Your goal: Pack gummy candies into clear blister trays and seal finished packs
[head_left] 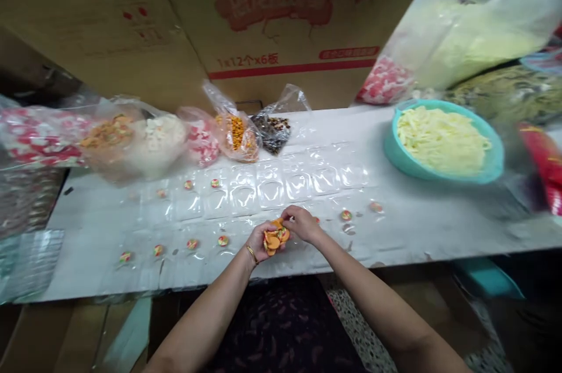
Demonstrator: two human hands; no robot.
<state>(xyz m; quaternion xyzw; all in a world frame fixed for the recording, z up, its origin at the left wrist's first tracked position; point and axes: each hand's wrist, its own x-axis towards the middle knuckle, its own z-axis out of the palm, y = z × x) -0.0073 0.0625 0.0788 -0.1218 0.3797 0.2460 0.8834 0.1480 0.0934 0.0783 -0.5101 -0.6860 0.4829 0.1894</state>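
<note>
My left hand (260, 242), with a gold bracelet at the wrist, cups a heap of small orange round pieces (274, 241), some with red, green and yellow patterned faces. Over the heap's upper right edge, my right hand (301, 223) is pinched with its fingertips at one of these pieces. Beneath and beyond both hands lie clear plastic blister trays (270, 190) with square hollows. Several hollows hold a single round patterned piece, such as the one (223, 240) left of my left hand and the one (346, 215) to the right.
Along the table's (421, 215) back lie bags of pink-and-white bits (202, 141), yellow-orange grains (237, 132) and dark bits (274, 130). A turquoise basin (443, 171) of pale yellow pieces stands right. Large cartons (281, 16) rise behind. Stacked clear trays (33, 262) sit left.
</note>
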